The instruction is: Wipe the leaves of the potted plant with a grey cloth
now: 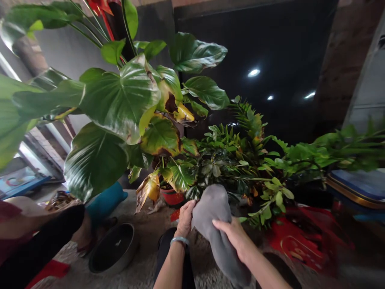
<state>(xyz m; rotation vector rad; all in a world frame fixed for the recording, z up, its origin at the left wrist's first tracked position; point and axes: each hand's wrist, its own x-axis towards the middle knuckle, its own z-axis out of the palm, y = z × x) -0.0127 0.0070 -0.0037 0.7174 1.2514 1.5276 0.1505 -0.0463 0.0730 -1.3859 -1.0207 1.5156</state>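
A grey cloth (214,212) hangs in front of the low plants, bunched and draped downward. My right hand (233,235) is closed on it, thumb on top. My left hand (185,218), with a pale bracelet at the wrist, is in a pinch beside the cloth's left edge. Its fingertips meet a small dark green leaf (192,192); the exact grip is partly hidden. Just behind stand leafy shrubs (216,168) and a red pot (173,196) holding a plant with yellowed, browned leaves (161,136).
Large glossy leaves (120,96) spread across the upper left. A dark basin (112,249) sits on the floor at left, near another person's leg (42,241). Red bags (303,241) and a blue-lidded box (357,184) lie at right. A dark glossy panel (255,40) stands behind.
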